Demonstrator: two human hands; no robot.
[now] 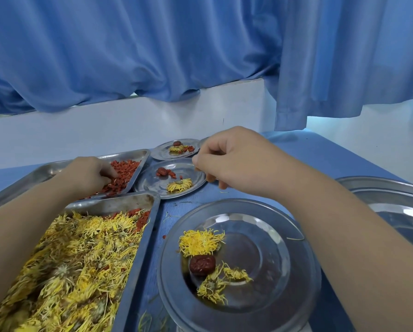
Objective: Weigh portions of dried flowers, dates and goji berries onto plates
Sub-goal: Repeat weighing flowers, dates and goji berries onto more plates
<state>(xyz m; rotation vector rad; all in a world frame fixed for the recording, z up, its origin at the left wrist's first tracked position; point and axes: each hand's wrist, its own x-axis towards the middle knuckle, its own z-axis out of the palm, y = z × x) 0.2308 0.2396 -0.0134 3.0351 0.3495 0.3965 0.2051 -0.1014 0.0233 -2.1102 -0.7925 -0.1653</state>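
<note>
My left hand reaches into a steel tray of red goji berries, its fingers curled down among them. My right hand hovers with pinched fingers over the right rim of the middle plate, which holds a date, a few berries and one yellow flower. The near plate carries two dried flowers and a date. A far plate holds all three ingredients. Whether either hand holds anything is hidden.
A big tray of yellow dried flowers fills the near left, with some berries at its far end. A large steel basin sits at the right. The blue table meets a white wall and blue curtains behind.
</note>
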